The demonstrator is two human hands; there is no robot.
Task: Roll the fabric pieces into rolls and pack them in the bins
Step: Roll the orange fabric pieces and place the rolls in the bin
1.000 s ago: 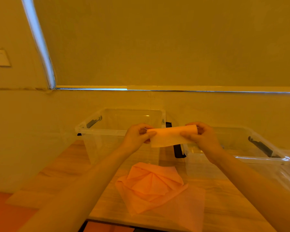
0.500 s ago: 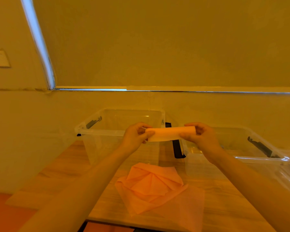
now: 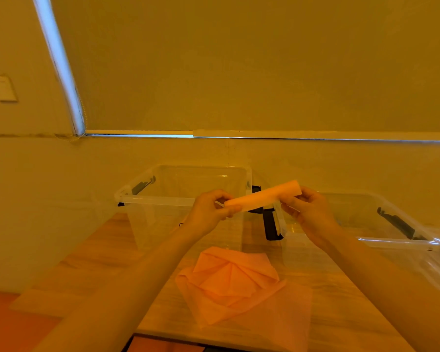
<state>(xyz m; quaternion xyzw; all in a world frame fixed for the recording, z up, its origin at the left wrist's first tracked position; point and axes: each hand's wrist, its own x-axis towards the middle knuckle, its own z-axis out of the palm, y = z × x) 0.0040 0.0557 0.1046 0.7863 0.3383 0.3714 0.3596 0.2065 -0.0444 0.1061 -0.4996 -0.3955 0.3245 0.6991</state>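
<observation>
fabric roll (image 3: 263,195) tight, pale orange, tilted up-right.

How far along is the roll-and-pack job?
Early. Done: one fabric roll looks fully rolled. In hand: left hand and right hand grip its ends, held in the air between the two bins, tilted up to the right. Left: nothing shows inside the left bin or right bin, and a loose pile of fabric lies unrolled on the table.

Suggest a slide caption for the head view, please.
Both hands, left hand and right hand, hold a fabric roll above two clear bins.
</observation>
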